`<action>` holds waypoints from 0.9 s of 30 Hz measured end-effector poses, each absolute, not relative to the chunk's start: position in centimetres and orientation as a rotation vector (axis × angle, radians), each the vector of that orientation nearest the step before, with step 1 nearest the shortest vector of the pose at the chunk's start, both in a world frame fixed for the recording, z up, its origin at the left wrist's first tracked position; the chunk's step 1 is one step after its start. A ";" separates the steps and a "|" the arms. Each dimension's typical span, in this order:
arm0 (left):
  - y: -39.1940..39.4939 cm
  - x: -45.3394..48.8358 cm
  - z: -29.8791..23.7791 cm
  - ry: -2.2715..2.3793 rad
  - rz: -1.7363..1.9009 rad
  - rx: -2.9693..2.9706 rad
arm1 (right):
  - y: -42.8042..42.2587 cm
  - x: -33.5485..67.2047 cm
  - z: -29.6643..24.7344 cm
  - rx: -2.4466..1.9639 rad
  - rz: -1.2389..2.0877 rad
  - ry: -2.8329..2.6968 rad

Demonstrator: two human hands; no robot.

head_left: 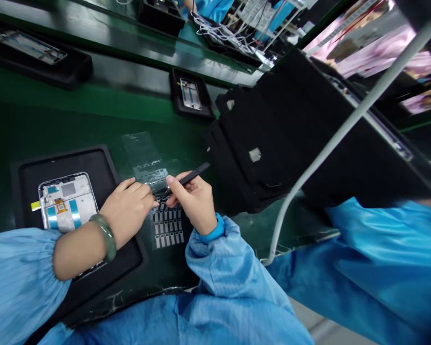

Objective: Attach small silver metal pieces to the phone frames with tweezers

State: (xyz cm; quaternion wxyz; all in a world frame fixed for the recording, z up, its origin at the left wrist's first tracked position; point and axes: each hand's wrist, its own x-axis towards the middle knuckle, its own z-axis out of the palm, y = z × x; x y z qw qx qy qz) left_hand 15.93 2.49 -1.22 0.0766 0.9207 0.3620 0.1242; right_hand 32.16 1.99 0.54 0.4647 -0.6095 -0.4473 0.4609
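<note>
Black tweezers [194, 174] slant through my right hand [196, 201], which is closed around them. Their tips point down-left to a sheet of small grey stickers [168, 229]. At the sheet's upper left edge, the thumb and index finger of my left hand [129, 211] are pinched on it; the exact contact is hidden. Clear film [141, 148] with a few bits on it stretches away beyond both hands. Under my left forearm lies a silver phone frame [70, 199] with blue strips and a yellow tab, in a black tray [104, 165].
Another phone frame [190, 93] lies in a small black tray at the back, and a further one [30, 45] at far left. Stacked black trays [258, 143] stand to the right, behind a grey hose [319, 148]. A co-worker's blue sleeve [391, 239] is at right.
</note>
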 end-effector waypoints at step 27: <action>2.3 15.8 -1.5 1.070 0.465 2.696 | 3.1 32.2 -0.4 -1.602 1.447 -0.830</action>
